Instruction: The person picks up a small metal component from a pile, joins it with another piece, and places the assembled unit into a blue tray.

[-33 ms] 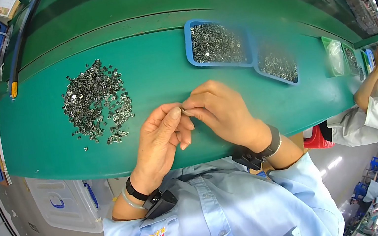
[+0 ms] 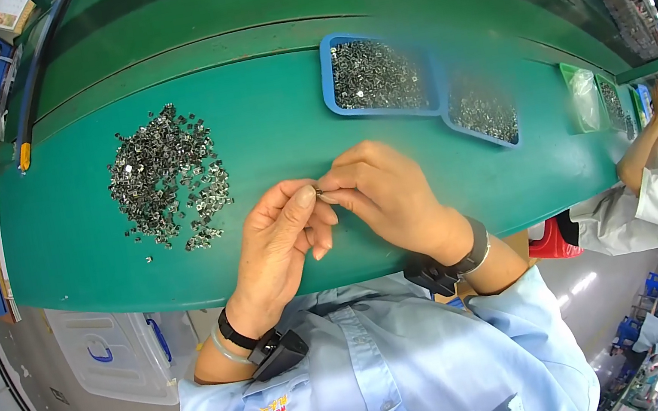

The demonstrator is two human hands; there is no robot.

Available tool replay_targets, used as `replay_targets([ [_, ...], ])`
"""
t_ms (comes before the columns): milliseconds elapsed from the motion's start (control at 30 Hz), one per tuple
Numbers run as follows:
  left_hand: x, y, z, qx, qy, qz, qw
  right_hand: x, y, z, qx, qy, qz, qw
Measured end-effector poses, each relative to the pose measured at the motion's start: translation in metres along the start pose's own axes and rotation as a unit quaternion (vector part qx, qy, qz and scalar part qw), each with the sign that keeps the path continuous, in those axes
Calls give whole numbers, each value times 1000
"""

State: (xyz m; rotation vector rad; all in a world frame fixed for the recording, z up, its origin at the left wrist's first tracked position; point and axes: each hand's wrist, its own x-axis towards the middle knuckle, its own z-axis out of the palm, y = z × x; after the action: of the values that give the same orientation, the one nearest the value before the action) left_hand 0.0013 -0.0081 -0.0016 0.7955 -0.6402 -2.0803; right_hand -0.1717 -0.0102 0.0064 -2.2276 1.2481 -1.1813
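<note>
on the green bench (image 2: pixel 272 128), a loose heap of small metal parts (image 2: pixel 166 179) lies to the left. just right of it the left hand (image 2: pixel 279 244) and right hand (image 2: pixel 383 192) meet above the bench's near edge, fingers of both pinched together on one tiny metal part (image 2: pixel 318 194) held between their tips. further right, beyond the hands, sit two blue trays (image 2: pixel 377 75) filled with similar metal parts. at the far right a co-worker's arm (image 2: pixel 642 153) rests on the bench.

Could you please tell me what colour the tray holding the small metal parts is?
The tray is blue, seen best in the head view.
</note>
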Motion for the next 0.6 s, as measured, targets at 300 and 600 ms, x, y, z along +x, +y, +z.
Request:
replay_targets([
  [300,8,-7,3,1,-17,12,1000,-7,2,-5,40,31,-1,999],
  [600,13,-20,2,-105,-97,42,989,-13,-4,-3,116,44,56,991],
])
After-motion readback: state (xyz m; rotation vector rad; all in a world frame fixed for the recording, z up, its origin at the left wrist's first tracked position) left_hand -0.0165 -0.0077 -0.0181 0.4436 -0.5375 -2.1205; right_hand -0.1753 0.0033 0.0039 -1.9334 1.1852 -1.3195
